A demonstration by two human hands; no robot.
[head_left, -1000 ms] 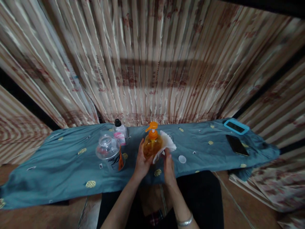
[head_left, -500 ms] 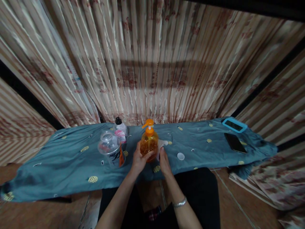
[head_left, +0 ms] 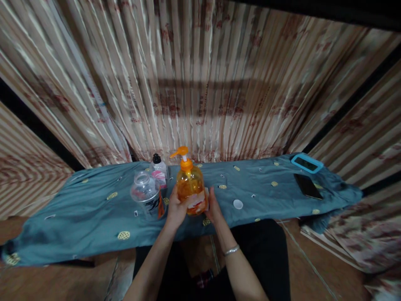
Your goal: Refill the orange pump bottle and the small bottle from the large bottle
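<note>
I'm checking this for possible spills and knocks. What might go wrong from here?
The rounded amber plastic pump bottle leans left in the left hand, so it might slip. Its orange plastic pump head could squirt if pressed by accident. A sideways swing might knock over the clear plastic cup with dark print, close to the left hand.

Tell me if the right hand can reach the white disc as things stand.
Probably yes: nothing stands between the right hand and the white disc, though that hand is occupied at the side of the pump bottle.
</note>
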